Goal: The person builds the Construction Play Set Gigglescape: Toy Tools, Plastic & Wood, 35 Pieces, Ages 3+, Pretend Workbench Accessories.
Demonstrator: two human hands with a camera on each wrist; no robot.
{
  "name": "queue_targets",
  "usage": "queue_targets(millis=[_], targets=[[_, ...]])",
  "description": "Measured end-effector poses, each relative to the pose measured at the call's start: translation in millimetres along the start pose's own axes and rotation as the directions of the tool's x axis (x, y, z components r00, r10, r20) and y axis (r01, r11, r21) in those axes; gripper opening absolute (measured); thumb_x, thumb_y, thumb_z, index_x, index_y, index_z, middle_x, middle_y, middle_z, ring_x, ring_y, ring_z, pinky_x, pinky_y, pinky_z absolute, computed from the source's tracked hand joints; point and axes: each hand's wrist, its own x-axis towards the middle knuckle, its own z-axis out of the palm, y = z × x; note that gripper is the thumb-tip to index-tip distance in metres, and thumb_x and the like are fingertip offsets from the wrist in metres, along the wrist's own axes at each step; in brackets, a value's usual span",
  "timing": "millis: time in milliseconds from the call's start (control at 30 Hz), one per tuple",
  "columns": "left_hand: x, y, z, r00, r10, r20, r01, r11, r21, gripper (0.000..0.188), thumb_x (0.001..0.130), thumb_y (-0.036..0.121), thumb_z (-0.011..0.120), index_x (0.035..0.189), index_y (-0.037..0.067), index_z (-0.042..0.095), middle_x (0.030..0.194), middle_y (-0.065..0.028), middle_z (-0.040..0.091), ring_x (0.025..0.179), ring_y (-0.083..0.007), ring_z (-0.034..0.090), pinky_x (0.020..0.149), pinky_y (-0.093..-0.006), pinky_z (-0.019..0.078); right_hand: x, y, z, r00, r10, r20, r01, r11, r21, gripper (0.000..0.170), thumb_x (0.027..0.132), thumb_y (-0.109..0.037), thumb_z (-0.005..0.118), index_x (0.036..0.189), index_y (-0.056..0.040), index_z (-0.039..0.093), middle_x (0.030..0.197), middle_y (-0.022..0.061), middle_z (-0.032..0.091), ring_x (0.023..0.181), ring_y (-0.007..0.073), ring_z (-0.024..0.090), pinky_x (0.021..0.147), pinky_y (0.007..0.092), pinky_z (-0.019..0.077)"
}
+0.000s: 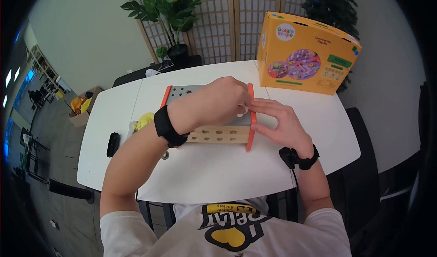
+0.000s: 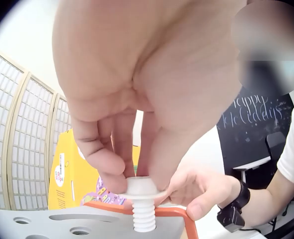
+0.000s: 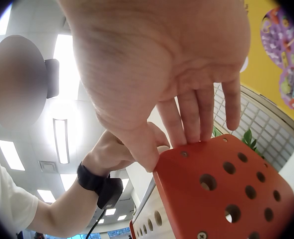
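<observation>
My left hand (image 1: pixel 214 103) reaches across a toy workbench with a grey top (image 1: pixel 179 91) and pinches a white plastic screw (image 2: pixel 144 211) by its head. In the left wrist view the screw stands upright, its threaded end at the grey top near the orange end panel (image 3: pixel 221 184). My right hand (image 1: pixel 284 122) lies against that panel at the right, fingers fairly straight along its upper edge and thumb at its front corner. Holes dot the panel and the wooden front side (image 1: pixel 218 135). The left forearm hides part of the bench top in the head view.
A yellow toy box (image 1: pixel 309 52) stands at the table's back right. Left of the bench lie a yellow piece (image 1: pixel 144 120), a black object (image 1: pixel 113 144) and a small round metallic item (image 1: pixel 165 155). A potted plant (image 1: pixel 177 52) stands behind the white table (image 1: pixel 218 179).
</observation>
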Motion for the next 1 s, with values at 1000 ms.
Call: queue_targets(millis=[1000], targets=[[-1,4,1,0.990,-0.007,-0.141,-0.005,0.997,-0.083,0.007,0.082,0.004,0.070,0.079,0.001,0.064,0.084,-0.0117,0.070,0.082,-0.0338,0.069,0.073,-0.0409,0.0541,-1,1,1,1.000,0.021,0.002,-0.021,1.000,0.007,0.047,0.081,-0.013,0.082,0.126,-0.0028,0.071,0.128,0.0151,0.071,0.127,0.0338,0.063,0.108,0.0414,0.0500]])
